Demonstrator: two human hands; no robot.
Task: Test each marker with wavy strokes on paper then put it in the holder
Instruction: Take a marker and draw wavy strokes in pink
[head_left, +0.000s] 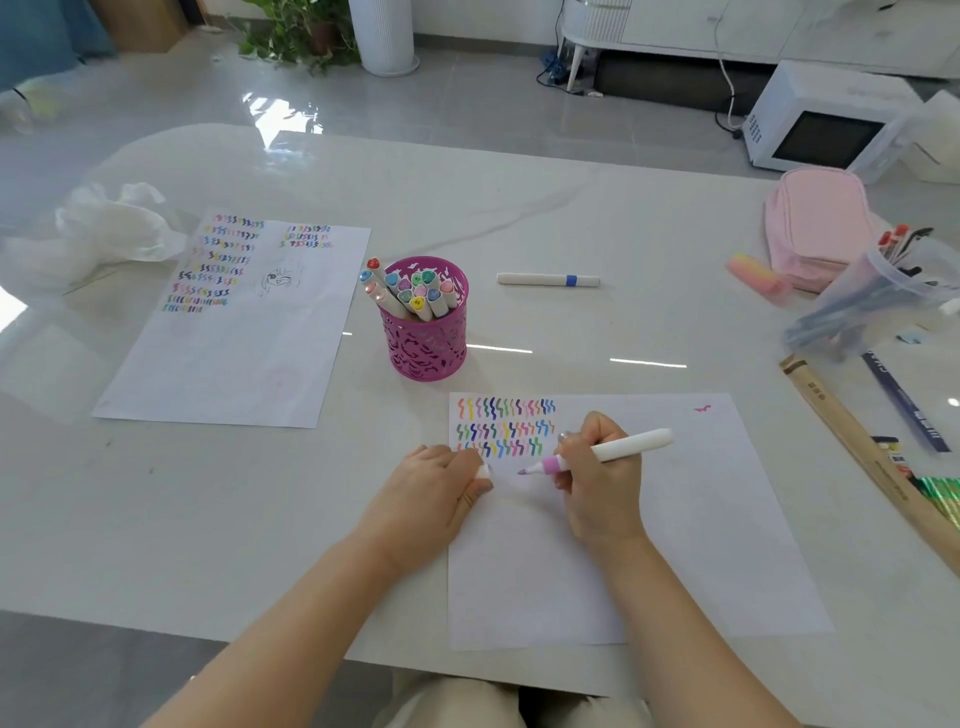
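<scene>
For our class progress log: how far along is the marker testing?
Done: three rows of wavy strokes on the near paper; many markers stand in the pink holder. In hand: right hand holds an uncapped lilac marker, left hand its cap. Left: the blue-banded marker lying beyond the paper.

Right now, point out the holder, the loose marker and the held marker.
holder (427, 348), head view, on its pink cut-out wall.
loose marker (535, 279), head view, on its white barrel.
held marker (631, 446), head view, on its white barrel.
</scene>
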